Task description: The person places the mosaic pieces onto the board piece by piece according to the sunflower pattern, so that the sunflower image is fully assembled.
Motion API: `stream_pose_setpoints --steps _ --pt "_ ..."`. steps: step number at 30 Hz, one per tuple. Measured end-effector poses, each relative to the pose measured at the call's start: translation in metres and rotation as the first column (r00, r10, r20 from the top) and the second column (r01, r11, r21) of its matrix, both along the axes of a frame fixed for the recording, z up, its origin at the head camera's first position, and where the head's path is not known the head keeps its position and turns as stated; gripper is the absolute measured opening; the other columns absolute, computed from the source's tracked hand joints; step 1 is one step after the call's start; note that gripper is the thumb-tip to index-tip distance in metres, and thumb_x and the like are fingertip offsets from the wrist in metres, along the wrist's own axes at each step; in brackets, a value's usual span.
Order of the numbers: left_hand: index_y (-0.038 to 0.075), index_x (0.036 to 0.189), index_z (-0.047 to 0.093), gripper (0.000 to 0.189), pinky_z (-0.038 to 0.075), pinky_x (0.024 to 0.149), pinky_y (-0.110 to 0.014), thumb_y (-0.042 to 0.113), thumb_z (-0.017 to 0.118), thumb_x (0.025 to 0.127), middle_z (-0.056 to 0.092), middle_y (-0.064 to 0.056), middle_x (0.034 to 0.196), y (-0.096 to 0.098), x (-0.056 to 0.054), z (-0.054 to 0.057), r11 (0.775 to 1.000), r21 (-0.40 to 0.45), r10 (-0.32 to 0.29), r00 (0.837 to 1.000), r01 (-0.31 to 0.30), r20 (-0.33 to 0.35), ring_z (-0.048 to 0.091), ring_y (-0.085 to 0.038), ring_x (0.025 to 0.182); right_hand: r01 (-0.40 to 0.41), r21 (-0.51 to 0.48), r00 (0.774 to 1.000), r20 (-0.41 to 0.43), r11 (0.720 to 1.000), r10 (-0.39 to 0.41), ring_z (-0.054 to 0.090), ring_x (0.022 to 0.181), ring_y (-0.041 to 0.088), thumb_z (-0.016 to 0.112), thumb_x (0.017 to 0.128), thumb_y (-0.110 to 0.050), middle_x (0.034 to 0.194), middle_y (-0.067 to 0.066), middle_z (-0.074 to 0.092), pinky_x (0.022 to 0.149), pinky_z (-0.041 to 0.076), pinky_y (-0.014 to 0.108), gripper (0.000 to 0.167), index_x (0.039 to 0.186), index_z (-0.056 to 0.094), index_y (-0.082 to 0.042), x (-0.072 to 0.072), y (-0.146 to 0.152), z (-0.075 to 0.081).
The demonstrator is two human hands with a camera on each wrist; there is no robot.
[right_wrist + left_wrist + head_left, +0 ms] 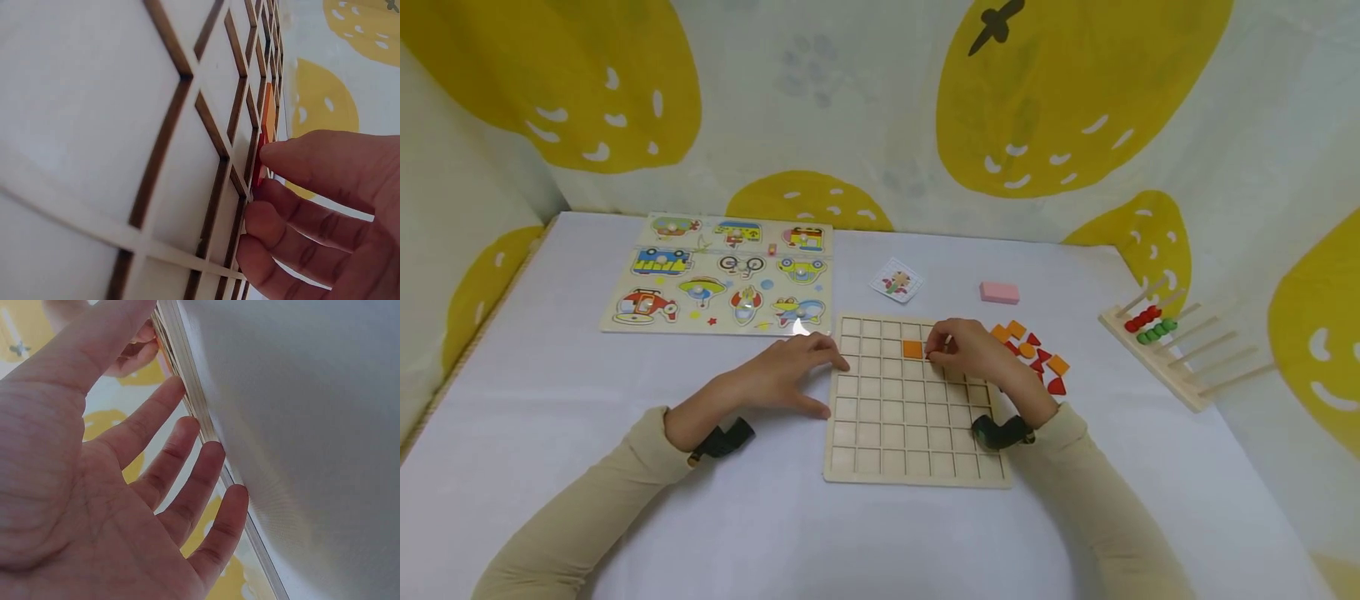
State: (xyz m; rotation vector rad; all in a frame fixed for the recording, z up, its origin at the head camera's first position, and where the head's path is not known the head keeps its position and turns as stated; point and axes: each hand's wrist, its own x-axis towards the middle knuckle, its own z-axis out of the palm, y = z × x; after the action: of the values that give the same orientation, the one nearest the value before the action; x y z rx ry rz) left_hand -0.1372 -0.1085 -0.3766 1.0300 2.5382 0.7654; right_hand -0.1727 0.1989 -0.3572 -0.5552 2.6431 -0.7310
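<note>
Red piece (258,164) pinched in right grip (967,346), beside orange square (912,349)

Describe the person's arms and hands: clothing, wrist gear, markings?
Both the left sleeve and the right sleeve are long, plain beige, with no print visible. A dark, curved unit sits at each wrist: left unit, right unit. No cables can be made out. The left hand and right hand wear no gloves.
</note>
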Motion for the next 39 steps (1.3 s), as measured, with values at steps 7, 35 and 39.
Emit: stream_pose_setpoints --steps 7,35,39 --pt "0.018 0.125 0.061 0.055 0.036 0.101 -0.053 0.035 0.082 0.077 0.05 -0.006 0.131 0.0 0.0 -0.002 1.0 -0.002 -0.001 1.0 0.001 -0.015 0.046 -0.03 0.122 -0.006 0.001 1.0 -0.014 1.0 0.006 0.051 0.076 0.021 0.067 0.09 -0.007 0.084 0.006 0.059 0.069 0.045 0.029 0.005 0.092 0.066 -0.003 0.002 -0.001 0.002" --pt "0.018 0.126 0.06 0.056 0.033 0.104 -0.056 0.036 0.082 0.078 0.049 -0.007 0.133 -0.001 0.001 0.0 1.0 -0.012 0.017 1.0 -0.017 -0.003 0.045 -0.031 0.125 0.053 -0.079 0.991 -0.122 0.995 -0.063 0.055 0.069 0.019 0.068 0.089 -0.005 0.089 0.01 0.065 0.062 0.046 0.027 0.006 0.092 0.067 0.0 0.013 0.04 0.006" --pt "0.018 0.126 0.06 0.056 0.034 0.103 -0.055 0.035 0.082 0.077 0.049 -0.007 0.133 -0.001 0.002 0.0 1.0 -0.005 0.013 1.0 -0.013 0.001 0.045 -0.031 0.125 0.093 -0.08 0.987 -0.125 0.992 -0.103 0.058 0.07 0.019 0.067 0.09 -0.006 0.087 0.01 0.065 0.064 0.047 0.028 0.007 0.093 0.067 -0.001 0.017 0.053 0.005"
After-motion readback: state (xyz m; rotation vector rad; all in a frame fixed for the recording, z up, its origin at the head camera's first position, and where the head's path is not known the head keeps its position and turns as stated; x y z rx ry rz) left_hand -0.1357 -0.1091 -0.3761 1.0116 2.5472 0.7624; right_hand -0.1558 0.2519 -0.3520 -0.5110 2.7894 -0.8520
